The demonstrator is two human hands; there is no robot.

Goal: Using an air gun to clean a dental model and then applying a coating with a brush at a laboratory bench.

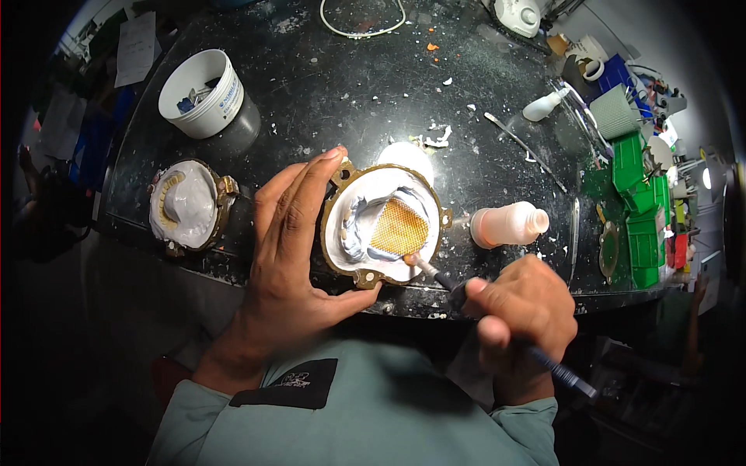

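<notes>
My left hand (289, 248) grips a brass-coloured dental flask half (368, 277) by its left side, fingers at the far edge and thumb at the near edge. White plaster (336, 237) fills the flask around a tooth-arch mould, and a golden mesh (400, 229) covers the palate area. Between the fingers of my right hand (530, 307) is a brush (571, 374) with a dark handle. Its brownish tip touches the plaster at the mesh's near right edge. A squeeze-type bottle (505, 225) with pinkish liquid stands just right of the flask.
Another flask half (186, 206) with plaster and teeth lies at left. Behind it stands a white tub (200, 97) holding tools. A thin stick (527, 151), a white dropper bottle (544, 105) and green bins (643, 206) are at right. Plaster crumbs dot the black bench (311, 93).
</notes>
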